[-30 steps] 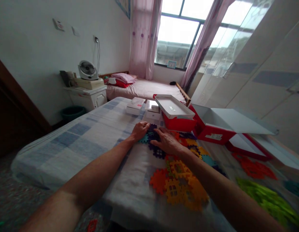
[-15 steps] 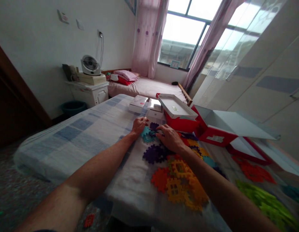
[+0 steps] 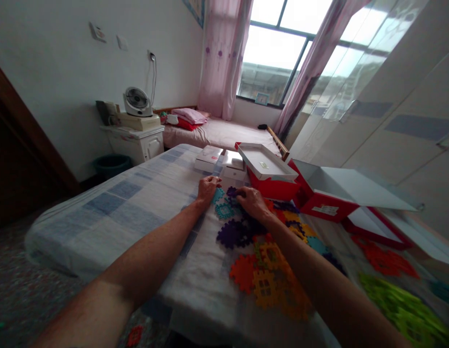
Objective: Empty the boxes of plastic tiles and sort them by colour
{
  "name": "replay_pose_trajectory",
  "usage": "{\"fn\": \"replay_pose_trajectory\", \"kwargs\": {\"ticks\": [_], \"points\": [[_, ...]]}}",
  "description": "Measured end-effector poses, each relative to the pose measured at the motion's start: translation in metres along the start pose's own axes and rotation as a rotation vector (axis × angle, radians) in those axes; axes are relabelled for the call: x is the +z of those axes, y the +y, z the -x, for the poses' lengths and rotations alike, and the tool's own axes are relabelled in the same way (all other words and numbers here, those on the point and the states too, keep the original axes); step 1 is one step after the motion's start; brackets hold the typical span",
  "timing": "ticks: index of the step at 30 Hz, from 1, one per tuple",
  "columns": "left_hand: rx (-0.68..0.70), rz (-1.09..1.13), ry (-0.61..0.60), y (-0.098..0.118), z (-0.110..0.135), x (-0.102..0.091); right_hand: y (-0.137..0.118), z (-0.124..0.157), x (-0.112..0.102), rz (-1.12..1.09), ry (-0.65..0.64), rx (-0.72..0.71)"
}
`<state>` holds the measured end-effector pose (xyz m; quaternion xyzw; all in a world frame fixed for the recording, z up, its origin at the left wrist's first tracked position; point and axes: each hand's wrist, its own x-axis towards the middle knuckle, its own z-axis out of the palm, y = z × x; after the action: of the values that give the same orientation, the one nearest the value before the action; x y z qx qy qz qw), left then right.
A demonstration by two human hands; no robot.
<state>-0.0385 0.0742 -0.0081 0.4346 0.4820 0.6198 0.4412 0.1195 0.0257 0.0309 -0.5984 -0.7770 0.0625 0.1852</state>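
Note:
My left hand (image 3: 209,190) is closed, its fingers pinching a teal toothed building piece (image 3: 218,195) over the cloth. A second teal piece (image 3: 224,210), square with an open frame, lies just below it. To the right, my right hand (image 3: 252,201) has its fingers curled together, the tips at a purple toothed piece (image 3: 231,192). Part of that piece is behind the fingers. More dark purple pieces (image 3: 229,233) lie below my right wrist. Nearer to me are an orange toothed piece (image 3: 243,273) and yellow window-like pieces (image 3: 265,288), partly under my right forearm.
Two white boxes (image 3: 208,159) stand beyond my hands. A white tray-like lid (image 3: 266,162) rests on a red box (image 3: 273,186), beside an open red box (image 3: 324,205). Green pieces (image 3: 401,309) lie at right. One red piece (image 3: 135,334) is on the floor.
My left hand's teal piece now shows apart from the teal frame below it. My right hand's fingers, spread before, have drawn together at the purple piece.

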Motion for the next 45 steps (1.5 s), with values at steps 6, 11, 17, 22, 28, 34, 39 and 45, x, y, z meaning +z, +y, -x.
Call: {"fn": "replay_pose_trajectory", "kwargs": {"ticks": [6, 11, 17, 22, 28, 34, 39, 45], "points": [[-0.019, 0.038, 0.03, 0.002, 0.0, 0.0, -0.018, 0.019, -0.025, -0.081, -0.104, -0.135], [-0.027, 0.046, 0.027, 0.004, 0.002, 0.0, -0.017, 0.016, -0.012, 0.018, -0.166, -0.189], [-0.019, 0.044, 0.022, 0.005, 0.002, 0.0, -0.002, 0.006, -0.002, 0.179, -0.206, -0.13], [-0.019, 0.05, 0.03, 0.003, 0.0, 0.001, -0.002, 0.004, -0.004, 0.116, -0.229, -0.09], [-0.018, 0.05, 0.03, 0.004, 0.002, 0.0, 0.002, 0.001, -0.009, 0.019, -0.159, 0.007], [-0.017, 0.049, 0.042, 0.004, 0.001, 0.0, -0.011, 0.0, -0.024, -0.206, -0.082, 0.035], [0.0, 0.052, 0.049, 0.003, 0.0, 0.001, -0.021, 0.003, -0.007, -0.079, -0.211, -0.116], [-0.003, 0.051, 0.038, 0.003, 0.0, 0.0, -0.018, 0.014, 0.012, 0.102, -0.17, -0.113]]}}
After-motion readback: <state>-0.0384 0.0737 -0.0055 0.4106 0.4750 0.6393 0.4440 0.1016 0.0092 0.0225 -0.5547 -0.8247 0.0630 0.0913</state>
